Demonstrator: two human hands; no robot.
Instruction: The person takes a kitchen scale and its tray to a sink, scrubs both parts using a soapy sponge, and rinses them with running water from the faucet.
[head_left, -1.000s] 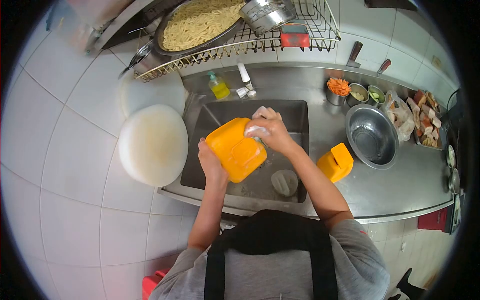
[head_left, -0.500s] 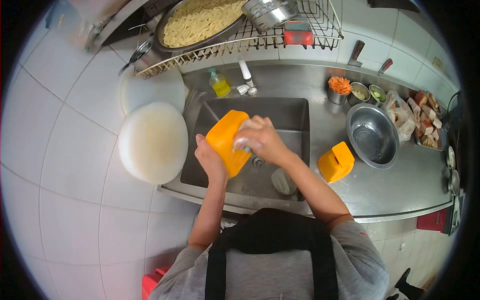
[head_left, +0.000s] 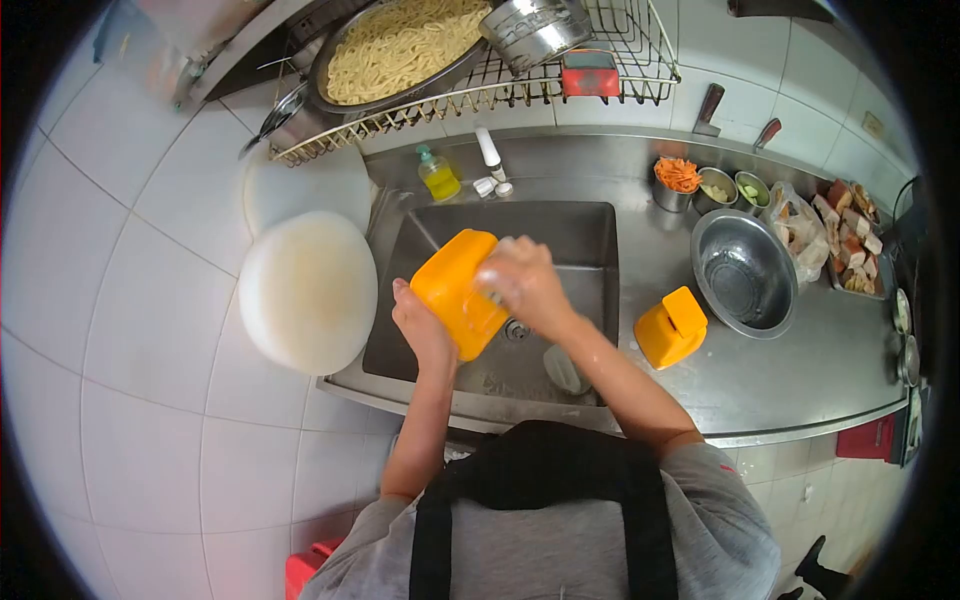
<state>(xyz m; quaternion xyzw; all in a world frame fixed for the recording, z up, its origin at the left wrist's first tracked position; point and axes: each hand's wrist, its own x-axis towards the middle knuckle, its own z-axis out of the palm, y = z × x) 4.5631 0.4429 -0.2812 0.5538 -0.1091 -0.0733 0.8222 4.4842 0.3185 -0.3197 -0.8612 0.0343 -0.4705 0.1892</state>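
Over the sink (head_left: pixel 400 262), my left hand (head_left: pixel 425 328) is closed on the lower left side of a yellow-orange plastic container (head_left: pixel 452 275), which is tilted. My right hand (head_left: pixel 525 283) presses on the container's right side, its fingers curled, wet and a little blurred. Something pale and greyish shows under those fingers, too hidden to name. A translucent whitish item (head_left: pixel 566 370) lies on the sink floor, right of the drain (head_left: pixel 516 330). On the counter to the right stands a second yellow-orange plastic piece (head_left: pixel 671 328) with an upright flap.
A metal bowl (head_left: pixel 745 272), small cups of shredded carrot (head_left: pixel 677 175) and cut vegetables, and a tray of meat chunks (head_left: pixel 852 235) sit right. Yellow soap bottle (head_left: pixel 438 176) and tap (head_left: pixel 490 152) stand behind the sink; round white boards (head_left: pixel 308 292) left; noodles (head_left: pixel 400 55) on the rack above.
My right hand has shifted slightly up and right along the container and is more blurred. The container and my left hand have moved very little.
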